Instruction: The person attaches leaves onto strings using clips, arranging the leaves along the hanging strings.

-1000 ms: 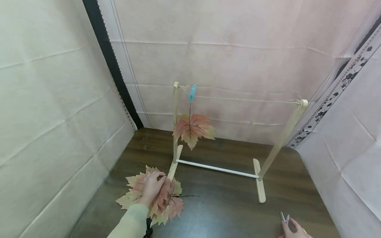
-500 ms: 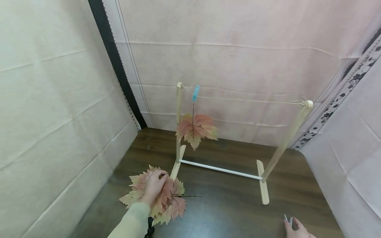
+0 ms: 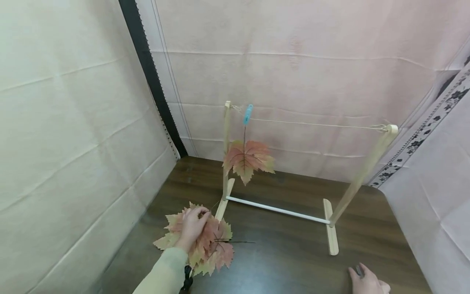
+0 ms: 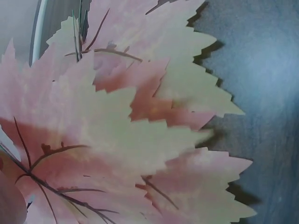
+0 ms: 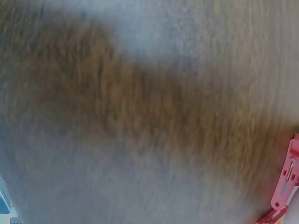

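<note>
My left hand (image 3: 193,226) pinches the stem of a maple leaf (image 4: 60,163) on a pile of pink and pale green leaves (image 3: 216,255) at the table's left. In the left wrist view, only a fingertip shows by that stem at the left edge. At the lower right of the head view, my right hand (image 3: 367,281) holds a small grey clothespin (image 3: 359,271) between thumb and finger. Another maple leaf (image 3: 247,159) hangs by its stem from a blue clothespin (image 3: 247,114) on the string (image 3: 312,123). The right wrist view does not show the right hand's grip clearly.
A wooden rack with a left post (image 3: 226,151), a right post (image 3: 361,175) and a white bottom rod (image 3: 277,210) stands on the dark table (image 3: 279,253). Pink clothespins (image 5: 285,179) lie at the right wrist view's edge. Pale cloth walls (image 3: 312,81) surround the table.
The head view has shifted, so the scene sits farther right. The clothespin in my right hand shows less, more hidden by the fingers. My left hand stays on the leaves.
</note>
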`<state>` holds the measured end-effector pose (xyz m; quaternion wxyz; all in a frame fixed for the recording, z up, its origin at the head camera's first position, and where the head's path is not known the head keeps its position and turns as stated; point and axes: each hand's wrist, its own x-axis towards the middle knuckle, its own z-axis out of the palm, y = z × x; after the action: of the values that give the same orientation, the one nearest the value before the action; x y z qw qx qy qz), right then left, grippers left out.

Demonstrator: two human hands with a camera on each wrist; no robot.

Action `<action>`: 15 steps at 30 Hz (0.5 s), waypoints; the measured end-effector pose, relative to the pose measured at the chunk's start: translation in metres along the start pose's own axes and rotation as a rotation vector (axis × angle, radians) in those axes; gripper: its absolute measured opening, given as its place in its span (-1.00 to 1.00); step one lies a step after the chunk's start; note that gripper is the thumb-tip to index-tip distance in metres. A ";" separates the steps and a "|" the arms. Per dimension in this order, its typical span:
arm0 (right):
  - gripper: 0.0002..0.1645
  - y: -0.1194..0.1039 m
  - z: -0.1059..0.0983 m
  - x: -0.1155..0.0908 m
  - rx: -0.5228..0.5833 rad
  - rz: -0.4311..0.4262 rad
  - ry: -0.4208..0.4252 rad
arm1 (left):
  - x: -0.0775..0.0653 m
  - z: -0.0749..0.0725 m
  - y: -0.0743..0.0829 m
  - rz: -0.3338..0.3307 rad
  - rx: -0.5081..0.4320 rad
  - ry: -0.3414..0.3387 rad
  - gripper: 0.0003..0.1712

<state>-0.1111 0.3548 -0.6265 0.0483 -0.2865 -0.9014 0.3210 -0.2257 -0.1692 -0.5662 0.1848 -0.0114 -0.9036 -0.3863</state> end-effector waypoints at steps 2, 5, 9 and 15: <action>-0.22 0.000 0.000 0.000 -0.010 -0.043 0.007 | 0.000 -0.002 0.001 -0.016 -0.014 0.002 -0.88; -0.30 -0.001 0.001 0.002 -0.038 -0.095 0.019 | 0.001 -0.004 0.003 -0.031 -0.024 0.009 -0.91; -0.37 -0.004 0.001 0.003 -0.077 -0.142 0.036 | 0.003 -0.007 0.004 -0.019 -0.009 0.013 -0.86; -0.33 -0.009 0.004 0.002 -0.103 -0.123 0.015 | 0.005 -0.012 0.007 -0.028 -0.001 0.002 -0.84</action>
<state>-0.1183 0.3481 -0.6242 0.0601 -0.2349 -0.9323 0.2685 -0.2257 -0.1735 -0.5523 0.1803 0.0013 -0.9034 -0.3891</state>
